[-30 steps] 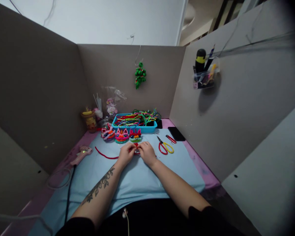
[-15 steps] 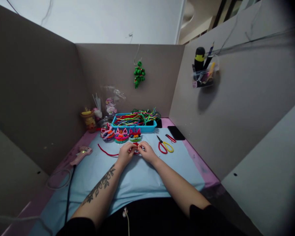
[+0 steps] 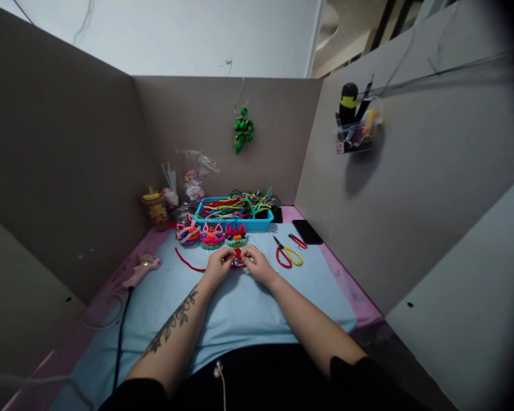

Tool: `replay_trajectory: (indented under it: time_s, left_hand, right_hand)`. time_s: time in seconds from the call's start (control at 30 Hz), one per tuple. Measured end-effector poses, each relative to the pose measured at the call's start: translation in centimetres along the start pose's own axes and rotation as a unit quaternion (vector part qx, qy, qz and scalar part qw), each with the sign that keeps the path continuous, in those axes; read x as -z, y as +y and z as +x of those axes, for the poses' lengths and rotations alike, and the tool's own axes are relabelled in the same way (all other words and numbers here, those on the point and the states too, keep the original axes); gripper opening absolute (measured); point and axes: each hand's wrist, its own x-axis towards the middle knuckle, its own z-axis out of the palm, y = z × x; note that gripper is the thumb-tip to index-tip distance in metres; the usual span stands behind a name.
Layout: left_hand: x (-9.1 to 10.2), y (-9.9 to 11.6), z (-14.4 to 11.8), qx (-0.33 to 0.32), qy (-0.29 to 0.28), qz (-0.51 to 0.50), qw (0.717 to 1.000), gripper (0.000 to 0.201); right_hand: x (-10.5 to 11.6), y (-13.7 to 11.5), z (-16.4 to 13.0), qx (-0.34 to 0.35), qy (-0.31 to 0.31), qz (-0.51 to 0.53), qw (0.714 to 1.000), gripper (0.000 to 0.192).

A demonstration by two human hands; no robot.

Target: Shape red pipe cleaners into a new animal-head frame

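Observation:
My left hand (image 3: 220,265) and my right hand (image 3: 257,265) meet low over the blue cloth, fingertips pinching a red piece that looks like bent pipe cleaner (image 3: 238,253) between them. Fingers hide much of its shape. A loose red pipe cleaner tail (image 3: 189,264) stretches left across the cloth from beside my left hand. Just beyond my hands stand three fuzzy animal heads: a white and orange one (image 3: 187,232), a pink one with a horn (image 3: 212,235) and a red one (image 3: 235,234). Right of my right hand lie scissors (image 3: 288,256) with red and yellow handles.
A blue tray (image 3: 240,225) heaped with coloured pipe cleaners stands behind the heads. At right lie a small red-handled tool (image 3: 298,241) and a black phone (image 3: 307,232). A pink glue gun (image 3: 141,270) with a black cord lies left, near a decorated jar (image 3: 156,211).
My fingertips have drawn slightly apart, showing more of the red piece between them. The far end of the loose red tail has shifted a little to the right.

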Motion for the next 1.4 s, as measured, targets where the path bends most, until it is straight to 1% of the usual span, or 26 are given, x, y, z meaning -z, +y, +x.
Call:
replay_trajectory:
  time_s: [0.1, 0.17, 0.27, 0.37, 0.43, 0.6, 0.67, 0.77, 0.87, 0.93, 1.03, 1.2, 1.27, 1.4]
  left_hand:
    - [0.08, 0.03, -0.01, 0.008, -0.021, 0.000, 1.000, 0.014]
    - [0.18, 0.09, -0.02, 0.018, -0.050, 0.000, 0.999, 0.016]
    - [0.32, 0.14, -0.03, 0.026, -0.082, 0.008, 0.996, 0.018]
    - [0.33, 0.14, -0.04, 0.027, -0.073, 0.020, 0.997, 0.019]
    - [0.27, 0.16, -0.06, 0.020, -0.066, 0.024, 0.997, 0.019]
    - [0.13, 0.16, -0.08, -0.005, -0.067, 0.040, 0.997, 0.018]
    - [0.13, 0.10, -0.07, -0.010, -0.074, 0.051, 0.996, 0.017]
    - [0.22, 0.05, -0.05, -0.014, -0.089, 0.071, 0.993, 0.017]
    - [0.35, 0.10, -0.07, -0.016, -0.100, 0.076, 0.992, 0.017]
    - [0.43, 0.09, -0.10, -0.013, -0.105, 0.072, 0.992, 0.018]
    - [0.46, -0.15, -0.15, 0.009, -0.119, 0.059, 0.991, 0.020]
    - [0.49, -0.71, -0.09, 0.063, -0.174, 0.052, 0.981, 0.031]
    - [0.60, -0.64, -0.01, 0.080, -0.178, 0.028, 0.980, 0.032]
    - [0.85, -0.20, 0.12, 0.112, -0.175, -0.035, 0.977, 0.029]
  right_hand:
    - [0.32, 0.24, -0.04, 0.022, -0.003, -0.059, 0.998, 0.011]
    - [0.52, 0.37, -0.06, 0.035, -0.012, -0.099, 0.994, 0.011]
    - [0.64, 0.28, -0.11, 0.041, -0.015, -0.129, 0.991, 0.009]
    - [0.51, -0.01, -0.15, 0.035, -0.003, -0.123, 0.992, 0.008]
    - [0.36, -0.07, -0.18, 0.039, -0.005, -0.111, 0.993, 0.009]
    - [0.21, 0.46, -0.26, 0.044, -0.010, -0.101, 0.994, 0.010]
    - [0.34, 0.62, -0.26, 0.056, -0.026, -0.117, 0.991, 0.011]
    - [0.62, 0.55, -0.21, 0.089, -0.052, -0.167, 0.981, 0.015]
    - [0.85, 0.29, -0.14, 0.120, -0.067, -0.216, 0.967, 0.019]
    - [0.95, 0.17, -0.15, 0.128, -0.074, -0.232, 0.961, 0.020]
    - [0.98, 0.09, -0.22, 0.136, -0.079, -0.252, 0.955, 0.022]
    - [0.81, 0.10, -0.30, 0.154, -0.087, -0.277, 0.944, 0.020]
    - [0.77, 0.09, -0.29, 0.154, -0.083, -0.277, 0.945, 0.020]
    - [0.82, -0.13, -0.25, 0.157, -0.072, -0.293, 0.940, 0.022]
